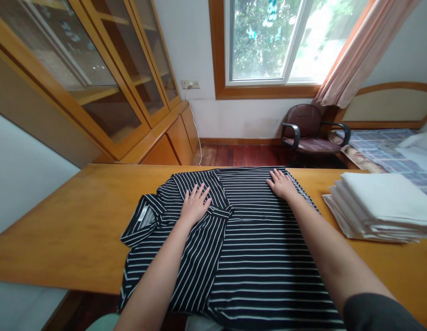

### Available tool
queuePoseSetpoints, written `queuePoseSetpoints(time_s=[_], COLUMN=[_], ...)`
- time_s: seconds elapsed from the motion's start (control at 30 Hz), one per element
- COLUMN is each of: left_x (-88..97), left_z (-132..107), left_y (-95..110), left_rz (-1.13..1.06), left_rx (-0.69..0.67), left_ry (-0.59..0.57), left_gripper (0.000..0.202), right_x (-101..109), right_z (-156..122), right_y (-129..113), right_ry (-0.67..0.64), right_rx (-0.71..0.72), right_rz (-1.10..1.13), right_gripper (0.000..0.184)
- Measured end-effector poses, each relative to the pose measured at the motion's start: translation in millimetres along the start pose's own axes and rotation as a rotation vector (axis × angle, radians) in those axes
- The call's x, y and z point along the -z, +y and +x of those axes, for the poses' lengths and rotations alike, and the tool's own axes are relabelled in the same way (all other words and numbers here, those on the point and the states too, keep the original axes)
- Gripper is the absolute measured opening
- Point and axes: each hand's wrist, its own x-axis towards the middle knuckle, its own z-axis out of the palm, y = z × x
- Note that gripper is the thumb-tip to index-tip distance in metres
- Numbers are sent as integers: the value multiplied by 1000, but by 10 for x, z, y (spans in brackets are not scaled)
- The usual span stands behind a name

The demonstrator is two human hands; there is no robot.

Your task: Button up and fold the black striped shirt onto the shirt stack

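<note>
A black garment with white stripes (254, 248), with a collar and a waist seam, lies spread over the wooden table. Its collar points left and its lower part overhangs the near edge. My left hand (195, 203) rests flat on the upper part, near the waist seam, fingers spread. Farther right, my right hand (281, 185) lies flat on the striped cloth close to the table's far edge, its fingers also apart. Neither hand grips the fabric. A pale label shows inside the collar (143, 220).
On the right of the table (61, 220) stands a stack of folded white cloths (382, 202). Beyond the far edge are a maroon armchair (304, 128) and a bed (382, 142). A glass-door cabinet (130, 69) rises at the left; a window (264, 41) faces me.
</note>
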Motion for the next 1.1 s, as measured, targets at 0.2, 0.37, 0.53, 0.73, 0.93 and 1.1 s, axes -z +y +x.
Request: queuePoseSetpoints(time_s=[0.2,0.37,0.53,0.73,0.93,1.1], left_x=[14,48,57,56,85,98], left_z=[28,76,103,106,136,182], left_y=[-9,-27,-64,-80,-81,-101], left_rz=[-11,7,22,19,8,-11], left_rx=[15,33,18,11,12,13], left_ry=[-1,-8,-6,-1,-17,-25], left_gripper=[58,58,59,58,58,56], right_x=[108,64,-102,-144,-114,-120], right_z=[-234,-909,-1489,-1547,-1547,-1535], right_y=[-10,-833,-1248,-617,241,475], right_ry=[155,176,112,190,212,198], right_rx=[5,277,422,300,243,241], right_rz=[-14,82,109,66,35,44], right_gripper=[61,62,62,59,58,59])
